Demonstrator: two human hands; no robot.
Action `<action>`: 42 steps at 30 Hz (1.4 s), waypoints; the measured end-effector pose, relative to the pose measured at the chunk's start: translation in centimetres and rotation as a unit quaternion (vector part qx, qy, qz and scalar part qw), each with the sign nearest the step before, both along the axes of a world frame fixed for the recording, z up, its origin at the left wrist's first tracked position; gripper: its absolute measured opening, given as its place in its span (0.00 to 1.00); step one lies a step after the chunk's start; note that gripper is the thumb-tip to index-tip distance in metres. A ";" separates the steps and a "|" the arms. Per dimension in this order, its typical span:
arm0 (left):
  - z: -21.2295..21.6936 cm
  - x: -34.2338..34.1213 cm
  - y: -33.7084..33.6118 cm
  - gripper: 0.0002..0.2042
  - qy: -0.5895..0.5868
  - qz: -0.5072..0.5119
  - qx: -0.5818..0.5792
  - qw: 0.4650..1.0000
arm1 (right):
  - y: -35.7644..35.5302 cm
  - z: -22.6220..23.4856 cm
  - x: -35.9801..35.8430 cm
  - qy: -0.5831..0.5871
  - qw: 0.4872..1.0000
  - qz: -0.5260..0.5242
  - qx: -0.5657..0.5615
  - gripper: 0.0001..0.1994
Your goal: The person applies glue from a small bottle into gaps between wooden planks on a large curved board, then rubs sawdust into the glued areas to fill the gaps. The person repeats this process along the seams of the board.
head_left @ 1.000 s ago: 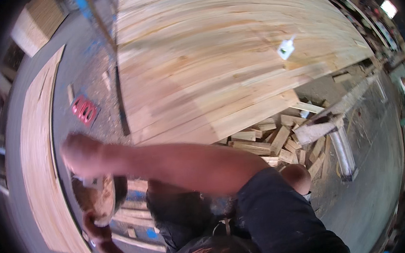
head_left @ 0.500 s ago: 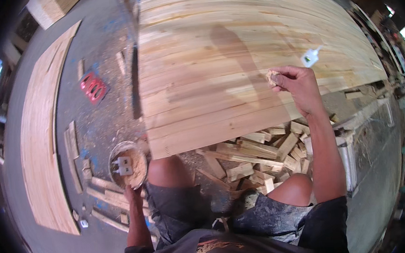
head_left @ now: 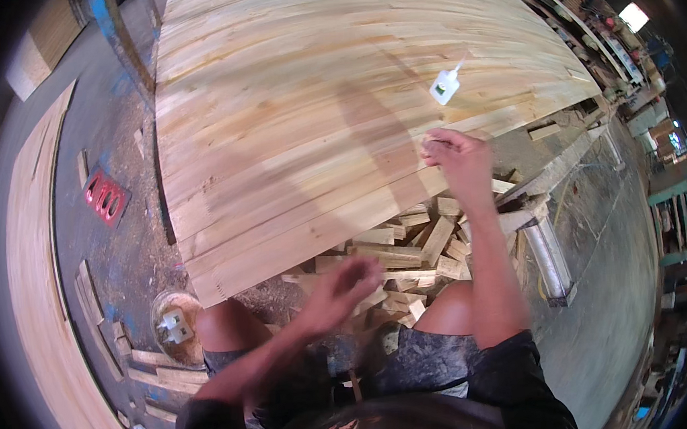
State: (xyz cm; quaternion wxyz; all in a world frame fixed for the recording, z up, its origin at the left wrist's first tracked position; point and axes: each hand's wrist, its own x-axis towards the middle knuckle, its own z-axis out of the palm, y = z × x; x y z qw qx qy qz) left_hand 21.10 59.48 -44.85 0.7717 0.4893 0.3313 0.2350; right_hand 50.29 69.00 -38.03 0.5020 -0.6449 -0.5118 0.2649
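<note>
A wide panel of glued pale wood strips (head_left: pixel 299 161) lies in front of me. Over its near right part, my right hand (head_left: pixel 460 161) is closed in a pinch, with a little of a pale crumbly lump (head_left: pixel 431 138) showing at the fingertips. A white glue bottle with a thin nozzle (head_left: pixel 445 87) lies on the panel just beyond that hand. My left hand (head_left: pixel 343 291) hovers above my lap near the panel's front edge, its fingers smeared by motion. Down at the left sits a round tub of sawdust (head_left: pixel 186 352) holding white bottles (head_left: pixel 176 327).
Many wood offcuts (head_left: pixel 395 255) are heaped under the panel's near edge. Left of it, a red object with oval holes (head_left: pixel 106 197) and a long board (head_left: pixel 38 279) lie on the floor. A metal-legged stand (head_left: pixel 547 255) is at the right.
My left hand has left the tub and swung right, over my lap. My view has turned, so the panel sits further left. The right hand still pinches above the panel.
</note>
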 end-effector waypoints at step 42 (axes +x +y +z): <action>-12.6 11.6 6.0 0.42 -0.266 -0.039 -0.130 0.954 | -5.6 -2.4 -3.0 -0.439 0.875 0.181 -0.093 0.39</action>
